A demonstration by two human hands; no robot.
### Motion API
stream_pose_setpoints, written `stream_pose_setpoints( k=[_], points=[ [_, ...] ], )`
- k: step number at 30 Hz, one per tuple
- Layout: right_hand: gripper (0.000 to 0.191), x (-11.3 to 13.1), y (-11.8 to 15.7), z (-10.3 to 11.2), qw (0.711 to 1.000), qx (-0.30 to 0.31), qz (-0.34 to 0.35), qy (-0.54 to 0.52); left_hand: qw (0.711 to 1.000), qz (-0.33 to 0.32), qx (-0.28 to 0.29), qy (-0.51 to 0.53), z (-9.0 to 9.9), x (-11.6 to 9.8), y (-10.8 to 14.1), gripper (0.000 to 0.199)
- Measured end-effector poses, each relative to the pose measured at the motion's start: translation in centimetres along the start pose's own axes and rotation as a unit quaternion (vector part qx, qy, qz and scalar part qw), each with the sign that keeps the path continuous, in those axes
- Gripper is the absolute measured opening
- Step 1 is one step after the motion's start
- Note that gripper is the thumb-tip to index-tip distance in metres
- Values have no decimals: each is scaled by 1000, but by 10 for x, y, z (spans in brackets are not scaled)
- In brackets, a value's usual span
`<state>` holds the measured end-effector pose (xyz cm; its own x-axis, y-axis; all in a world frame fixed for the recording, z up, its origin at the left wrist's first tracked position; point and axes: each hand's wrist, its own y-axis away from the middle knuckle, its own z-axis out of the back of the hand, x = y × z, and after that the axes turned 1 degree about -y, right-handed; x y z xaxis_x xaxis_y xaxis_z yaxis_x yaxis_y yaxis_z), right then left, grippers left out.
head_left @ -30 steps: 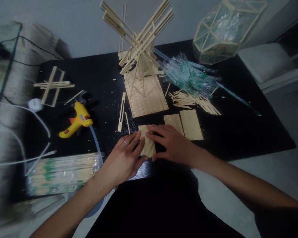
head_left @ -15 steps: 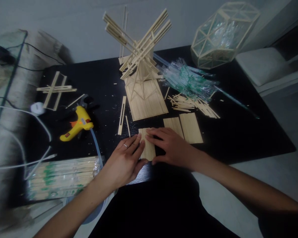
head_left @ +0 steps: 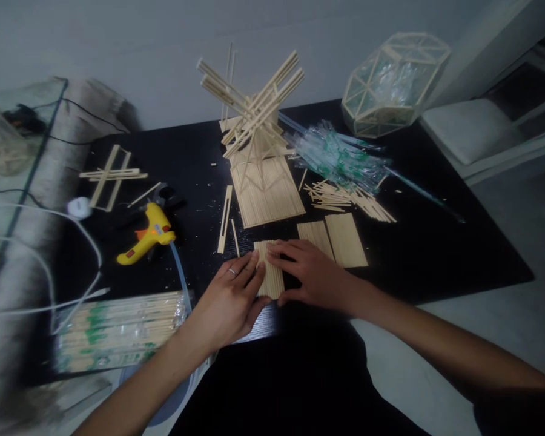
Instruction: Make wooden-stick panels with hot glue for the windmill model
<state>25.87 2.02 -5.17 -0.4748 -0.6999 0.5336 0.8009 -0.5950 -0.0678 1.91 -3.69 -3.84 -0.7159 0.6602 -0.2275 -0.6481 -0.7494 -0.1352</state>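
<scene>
A small panel of thin wooden sticks [head_left: 272, 277] laid side by side lies at the near edge of the black table. My left hand [head_left: 231, 298], with a ring on one finger, holds its left side, fingertips pressed on the sticks and thumb near the bottom corner. From the right, my right hand [head_left: 315, 275] grips the same panel, fingers bent over its upper right part and thumb at the lower right corner. Two finished-looking stick panels [head_left: 346, 240] lie just beyond my right hand. Beside my left fingers is a loose short stick [head_left: 235, 237].
A windmill model of sticks [head_left: 263, 133] stands on a stick base at the back. Left are a yellow glue gun [head_left: 148, 236], a crossed stick frame [head_left: 111, 175] and bagged sticks [head_left: 118, 330]. Right are cut sticks [head_left: 345, 200], plastic wrappers [head_left: 340, 154] and a glass polyhedron [head_left: 395, 85].
The camera view has shifted slightly, so the scene sits a little lower in the picture. Both hands stay on the stick panel in nearly the same pose.
</scene>
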Motion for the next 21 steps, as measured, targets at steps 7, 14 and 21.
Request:
stream_pose_setpoints(
  k=[7,14,21],
  points=[
    [86,-1,0,-1,1000,-4,0,-8,1000,8,-7,20,-2,1,1,51],
    [85,-1,0,-2,1000,-6,1,-1,1000,-4,-5,9,-2,1,1,51],
    [86,-2,1,-3,1000,-5,0,-4,1000,-2,-7,13,-2,2,2,51]
  ],
)
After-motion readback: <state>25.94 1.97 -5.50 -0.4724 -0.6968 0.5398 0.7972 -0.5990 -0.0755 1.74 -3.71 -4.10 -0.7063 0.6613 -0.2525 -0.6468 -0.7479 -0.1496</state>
